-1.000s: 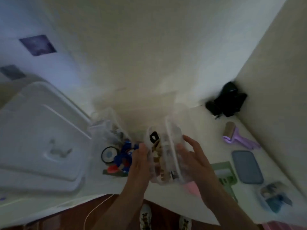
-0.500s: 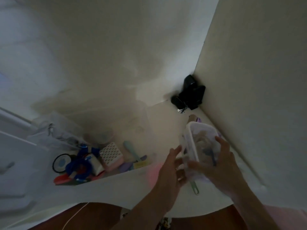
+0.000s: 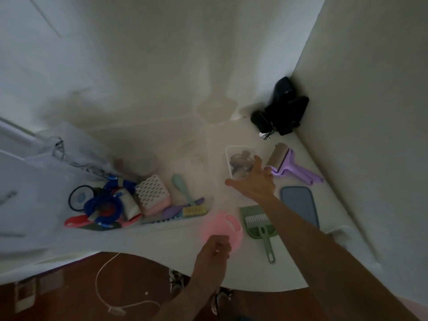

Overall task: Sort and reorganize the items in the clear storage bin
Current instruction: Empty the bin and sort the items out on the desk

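Note:
The large clear storage bin (image 3: 166, 225) stands on the white table at centre left. It holds blue cables (image 3: 104, 205), a pink-and-white holder (image 3: 152, 195), brushes and combs (image 3: 192, 209). To its right a small clear container (image 3: 238, 163) of small items sits on the table. My right hand (image 3: 254, 184) is spread above its near edge, with straight fingers reaching over it and a fingertip on or just above it. My left hand (image 3: 215, 249) hangs loosely curled at the table's near edge and holds nothing that I can see.
A pink round item (image 3: 228, 224) lies just beyond my left hand. A green dustpan with brush (image 3: 259, 223), a blue-grey lid (image 3: 300, 205) and a purple lint roller (image 3: 289, 165) lie right. Black gear (image 3: 282, 114) fills the corner. A white bin lid (image 3: 23, 193) is at left.
Both hands carried the small clear container from over the bin to the right. It now sits on the table; my left hand has let go and drawn back, and my right hand has opened.

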Motion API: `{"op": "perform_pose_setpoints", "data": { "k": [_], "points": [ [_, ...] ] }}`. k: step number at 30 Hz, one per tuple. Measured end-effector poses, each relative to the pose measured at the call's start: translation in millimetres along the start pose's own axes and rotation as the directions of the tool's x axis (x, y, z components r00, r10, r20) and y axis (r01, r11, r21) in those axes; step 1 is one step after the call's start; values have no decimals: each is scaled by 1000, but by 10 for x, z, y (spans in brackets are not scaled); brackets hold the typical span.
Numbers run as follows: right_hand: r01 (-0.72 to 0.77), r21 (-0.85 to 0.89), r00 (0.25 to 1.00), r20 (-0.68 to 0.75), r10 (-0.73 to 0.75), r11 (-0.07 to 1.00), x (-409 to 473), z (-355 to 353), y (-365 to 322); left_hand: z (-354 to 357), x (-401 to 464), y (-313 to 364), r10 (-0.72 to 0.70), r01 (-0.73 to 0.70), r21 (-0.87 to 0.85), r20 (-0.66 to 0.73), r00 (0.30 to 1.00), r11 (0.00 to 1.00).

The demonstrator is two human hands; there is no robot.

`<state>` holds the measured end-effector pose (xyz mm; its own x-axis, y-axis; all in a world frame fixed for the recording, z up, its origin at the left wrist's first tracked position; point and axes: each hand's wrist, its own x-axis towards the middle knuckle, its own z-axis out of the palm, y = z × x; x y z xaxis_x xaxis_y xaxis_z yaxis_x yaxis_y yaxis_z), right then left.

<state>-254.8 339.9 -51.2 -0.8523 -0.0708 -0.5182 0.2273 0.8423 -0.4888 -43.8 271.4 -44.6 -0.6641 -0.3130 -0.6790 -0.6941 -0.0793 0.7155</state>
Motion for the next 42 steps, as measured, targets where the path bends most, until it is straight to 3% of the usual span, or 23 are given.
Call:
{"op": "perform_pose_setpoints", "data": {
  "k": [4,10,18,23,29,36,42],
  "points": [
    [31,-55,998,-54,-34,998,51,276,106,-98,-36,-69,-16,21,156,-37,999,988],
    [41,-108,992,-113,-53,993,-31,322,194,-153,-36,-129,-60,63,89,-39,997,994],
    [149,59,957,-260,-129,987,-562,88,532,-345,-17,-51,34,-33,43,-31,999,999],
    [103,101,969,-234,-77,990,-1192,317,962,-529,-34,-57,123,-118,72,-68,990,990],
    [47,126,986,-167,-25,991,-1575,608,1167,-541,-12,-38,127,-115,200,-49,991,973],
    [153,197,959,-266,-97,969,-1677,445,891,-689,-137,95,166,-147,231,-67,984,962],
    [338,294,909,-347,-230,894,-1814,171,57,-1462,-444,448,291,-237,263,-190,938,935]
  ]
}}
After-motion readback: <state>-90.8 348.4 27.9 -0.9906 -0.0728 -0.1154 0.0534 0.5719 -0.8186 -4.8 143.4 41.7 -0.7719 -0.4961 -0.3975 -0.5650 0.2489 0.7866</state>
